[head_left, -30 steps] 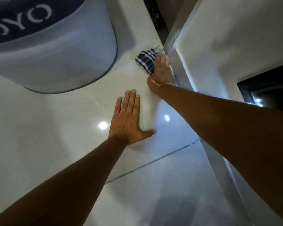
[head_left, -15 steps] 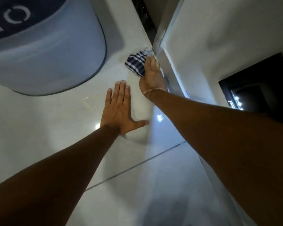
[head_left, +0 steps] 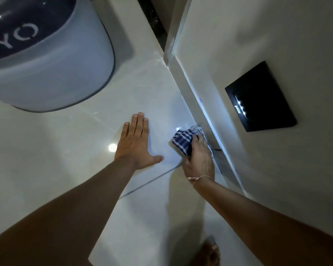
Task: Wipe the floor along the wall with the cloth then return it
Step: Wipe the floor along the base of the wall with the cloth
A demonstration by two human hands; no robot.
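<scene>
A blue-and-white checked cloth (head_left: 183, 141) lies bunched on the glossy pale floor tiles (head_left: 69, 146), right against the skirting (head_left: 200, 100) at the foot of the wall (head_left: 238, 45). My right hand (head_left: 199, 160) presses down on the cloth and grips it; a thin string bracelet circles the wrist. My left hand (head_left: 136, 142) rests flat on the tile a hand's width to the left of the cloth, fingers together and thumb out, holding nothing.
A large grey-white round tub with a dark printed top (head_left: 46, 58) stands on the floor at the upper left. A black panel with small lights (head_left: 260, 96) is set in the wall at right. A dark grout line (head_left: 154, 179) crosses the floor. A bare foot (head_left: 210, 252) shows at the bottom.
My right hand has dragged the cloth back along the skirting, from the far wall corner toward me. My left hand stays flat on the tile.
</scene>
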